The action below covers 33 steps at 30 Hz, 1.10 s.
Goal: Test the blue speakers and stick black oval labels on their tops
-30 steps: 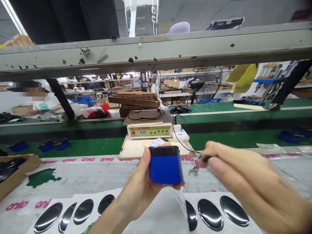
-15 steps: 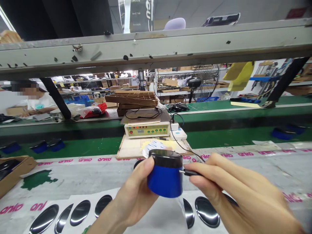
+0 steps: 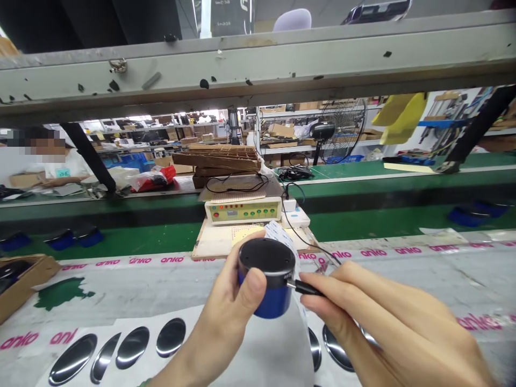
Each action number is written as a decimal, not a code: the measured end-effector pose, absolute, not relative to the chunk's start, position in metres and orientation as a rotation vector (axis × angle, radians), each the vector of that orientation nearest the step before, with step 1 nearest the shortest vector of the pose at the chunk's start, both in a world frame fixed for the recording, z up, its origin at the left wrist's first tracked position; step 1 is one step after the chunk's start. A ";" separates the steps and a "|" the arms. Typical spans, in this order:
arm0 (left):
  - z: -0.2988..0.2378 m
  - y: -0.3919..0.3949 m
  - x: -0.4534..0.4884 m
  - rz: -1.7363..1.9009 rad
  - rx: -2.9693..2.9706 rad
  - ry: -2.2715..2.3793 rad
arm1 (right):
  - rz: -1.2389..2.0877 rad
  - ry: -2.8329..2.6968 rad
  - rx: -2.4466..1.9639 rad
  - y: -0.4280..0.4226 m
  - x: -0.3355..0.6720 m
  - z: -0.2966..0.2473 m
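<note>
My left hand [image 3: 226,317] is closed round a small blue speaker [image 3: 266,275] with a black top, held above the bench and tilted so the round top faces me. My right hand [image 3: 387,328] pinches a thin black plug [image 3: 303,287] whose tip meets the speaker's right side just under the rim. A black cable [image 3: 310,244] runs from the plug back to a beige tester box [image 3: 242,210] on a wooden board. A white label sheet [image 3: 282,236] sticks up behind the speaker.
Glossy black oval plates [image 3: 133,346] lie in a row on white sheets at the bench's near edge. A cardboard box [image 3: 20,285] sits at the left. A green conveyor [image 3: 363,220] carries blue speakers [image 3: 467,215]. A person sits at far left behind it. A grey beam [image 3: 258,64] crosses overhead.
My right hand brought the plug from the right up to the speaker's side. My left hand tipped the speaker so that its black top now faces me.
</note>
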State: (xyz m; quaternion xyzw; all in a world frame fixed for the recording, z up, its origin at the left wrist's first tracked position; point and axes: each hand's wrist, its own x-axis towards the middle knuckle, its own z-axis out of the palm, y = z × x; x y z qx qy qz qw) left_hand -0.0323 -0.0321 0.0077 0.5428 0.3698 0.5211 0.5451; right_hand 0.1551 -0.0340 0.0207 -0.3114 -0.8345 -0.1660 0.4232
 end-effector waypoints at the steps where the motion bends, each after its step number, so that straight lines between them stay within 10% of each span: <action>1: 0.007 -0.032 -0.032 1.267 1.367 0.904 | -0.446 -2.098 -0.787 -0.034 0.155 0.020; 15: 0.007 -0.021 -0.047 1.759 2.943 1.248 | 0.136 -2.148 -0.714 0.001 0.141 0.004; 33: 0.020 -0.024 -0.050 1.902 3.086 0.878 | -0.133 -2.099 -0.555 0.003 0.135 0.001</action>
